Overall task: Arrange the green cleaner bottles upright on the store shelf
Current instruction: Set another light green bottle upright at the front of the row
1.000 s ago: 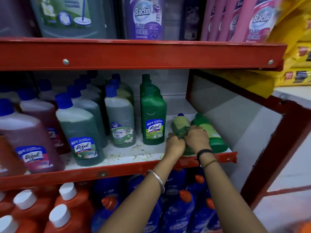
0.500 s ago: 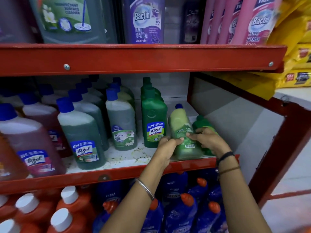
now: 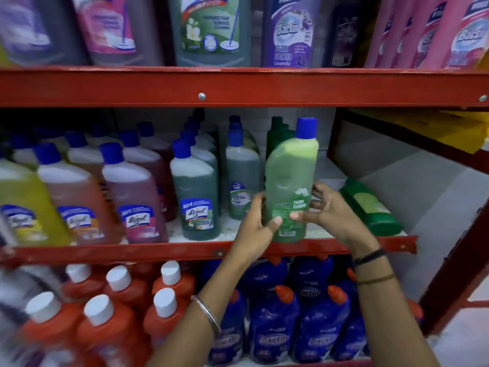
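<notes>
A light green cleaner bottle (image 3: 289, 181) with a blue cap stands almost upright at the front of the middle shelf (image 3: 185, 251), tilted slightly. My left hand (image 3: 255, 225) grips its lower left side and my right hand (image 3: 328, 210) holds its lower right side. A dark green bottle (image 3: 370, 207) lies on its side to the right, near the shelf's end. Behind the held bottle, dark green upright bottles (image 3: 277, 136) are mostly hidden. Upright grey-green bottles (image 3: 194, 192) with blue caps stand to the left.
Pink, brown and yellow bottles (image 3: 76, 197) fill the shelf's left part. The red upper shelf beam (image 3: 238, 86) hangs close above the caps. Orange bottles (image 3: 105, 327) and blue bottles (image 3: 277, 324) fill the shelf below. A red frame post (image 3: 449, 274) bounds the right.
The light green bottle has gone from lying on the shelf to nearly upright in both hands. The view has shifted closer and to the left.
</notes>
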### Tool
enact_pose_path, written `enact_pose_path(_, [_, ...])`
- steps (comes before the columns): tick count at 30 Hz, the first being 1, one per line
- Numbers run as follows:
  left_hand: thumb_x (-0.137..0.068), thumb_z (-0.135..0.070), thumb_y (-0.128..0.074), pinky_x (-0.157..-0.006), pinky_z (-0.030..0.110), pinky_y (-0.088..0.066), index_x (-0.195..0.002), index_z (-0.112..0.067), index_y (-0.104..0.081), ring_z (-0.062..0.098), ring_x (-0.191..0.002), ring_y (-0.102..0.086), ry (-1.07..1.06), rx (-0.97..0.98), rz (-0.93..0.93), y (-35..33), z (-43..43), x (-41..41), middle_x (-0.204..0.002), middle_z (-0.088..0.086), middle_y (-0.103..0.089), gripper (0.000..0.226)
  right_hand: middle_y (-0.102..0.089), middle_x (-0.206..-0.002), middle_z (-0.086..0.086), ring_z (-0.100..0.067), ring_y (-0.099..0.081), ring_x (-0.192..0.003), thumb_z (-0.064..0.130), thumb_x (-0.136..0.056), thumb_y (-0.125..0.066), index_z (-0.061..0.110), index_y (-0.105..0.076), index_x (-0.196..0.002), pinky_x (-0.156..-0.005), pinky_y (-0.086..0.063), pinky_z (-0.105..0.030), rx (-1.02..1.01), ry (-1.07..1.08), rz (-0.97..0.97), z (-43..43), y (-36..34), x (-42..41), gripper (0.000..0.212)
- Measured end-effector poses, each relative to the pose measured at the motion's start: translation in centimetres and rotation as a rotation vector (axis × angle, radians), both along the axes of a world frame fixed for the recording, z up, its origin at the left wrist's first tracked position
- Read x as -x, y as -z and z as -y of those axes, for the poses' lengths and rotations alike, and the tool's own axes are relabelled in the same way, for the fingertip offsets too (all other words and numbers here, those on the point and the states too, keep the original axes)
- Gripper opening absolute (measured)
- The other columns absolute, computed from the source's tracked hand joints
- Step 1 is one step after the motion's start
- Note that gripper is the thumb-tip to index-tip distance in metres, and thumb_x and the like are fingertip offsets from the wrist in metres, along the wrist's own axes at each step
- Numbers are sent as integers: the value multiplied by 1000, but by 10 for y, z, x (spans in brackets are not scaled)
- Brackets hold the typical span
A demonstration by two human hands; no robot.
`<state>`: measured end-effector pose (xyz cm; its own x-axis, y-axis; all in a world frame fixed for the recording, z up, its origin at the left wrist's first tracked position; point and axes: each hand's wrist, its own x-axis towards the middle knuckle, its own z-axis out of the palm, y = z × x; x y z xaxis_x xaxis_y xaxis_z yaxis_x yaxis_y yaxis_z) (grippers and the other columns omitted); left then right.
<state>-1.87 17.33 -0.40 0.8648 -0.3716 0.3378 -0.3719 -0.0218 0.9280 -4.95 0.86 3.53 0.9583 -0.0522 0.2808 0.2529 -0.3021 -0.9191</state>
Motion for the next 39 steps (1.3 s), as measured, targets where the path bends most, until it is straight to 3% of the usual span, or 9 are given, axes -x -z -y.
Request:
enact_pose_path(2, [-87, -1, -51, -92, 25, -45, -125, -26, -37, 11, -110, -56, -100, 6, 40, 3, -20, -7, -120, -3, -57, 47, -65, -110, 2, 0, -66, -90, 0, -65, -79, 8, -52, -120, -72, -53, -15, -12, -28, 39, -26, 4, -15, 62])
enact_pose_path(6, [-86, 1, -49, -96, 33, -46, -130, -19, -34, 18, -113, -54, -250, -56, 36, 14, -41, -23, -123, 4, -55, 51, -65, -116, -6, -13, -65, -102, -1, -66, -78, 6, -50, -122, -76, -55, -18, -47, -46, 38, -57, 22, -41, 63])
enact_pose_path(13, [-87, 2, -45, -81, 28, -41, -126, -9, -33, 23, -103, -55, -259, -284, 57, 24, -50, -35, -119, 14, -57, 42, -63, -111, -3, -7, -62, -98, 2, -72, -73, 8, -51, -126, -78, -54, -16, -68, 48, 58, -70, 56, -56, 58])
enact_pose_path(18, [-85, -9, -54, -92, 40, -50, -112, -17, -41, 21, -107, -59, -345, -233, 154, 35, -43, -23, -117, 9, -58, 31, -58, -110, -7, -17, -60, -94, 6, -81, -65, 14, -49, -130, -73, -51, -14, 50, 191, 77, -62, 58, -53, 53])
enact_pose_path(22, [-87, 7, -42, -85, 4, -37, -112, -10, -49, 1, -93, -48, -352, -196, 258, 39, -35, 1, -111, 2, -43, 31, -63, -113, 1, -16, -61, -105, 28, -80, -62, 20, -49, -118, -84, -53, -28, -35, 97, 44, -68, 53, -45, 41])
enact_pose_path(25, [-81, 17, -37, -84, 3, -36, -111, -11, -53, -6, -91, -45, -310, -168, 272, 37, -37, 6, -105, 0, -41, 44, -67, -107, 7, -6, -63, -97, 47, -69, -74, 31, -54, -107, -83, -53, -27, 32, 138, 61, -75, 49, -44, 46])
enact_pose_path(28, [-81, 15, -37, -95, 6, -35, -120, -12, -48, -3, -106, -42, -386, -118, 196, 31, -43, -4, -120, 3, -42, 48, -69, -104, -2, -15, -67, -96, 35, -69, -77, 36, -60, -91, -84, -57, -37, -25, 135, 84, -74, 44, -46, 27])
enact_pose_path(33, [-83, 13, -37, -91, 5, -27, -143, -11, -19, 9, -123, -38, -343, -168, 16, 23, -42, -11, -143, 9, -34, 67, -62, -113, -1, -11, -62, -101, 3, -79, -67, 13, -45, -118, -74, -55, -16, -223, -88, -13, -66, 38, -50, 46])
enact_pose_path(39, [-85, 13, -35, -90, -7, -14, -147, -15, -3, 7, -135, -21, -382, -188, 5, 27, -40, -5, -155, 5, -14, 76, -64, -112, -4, -15, -63, -103, 0, -85, -58, 19, -49, -108, -87, -54, -25, -230, -191, -6, -65, 45, -64, 31])
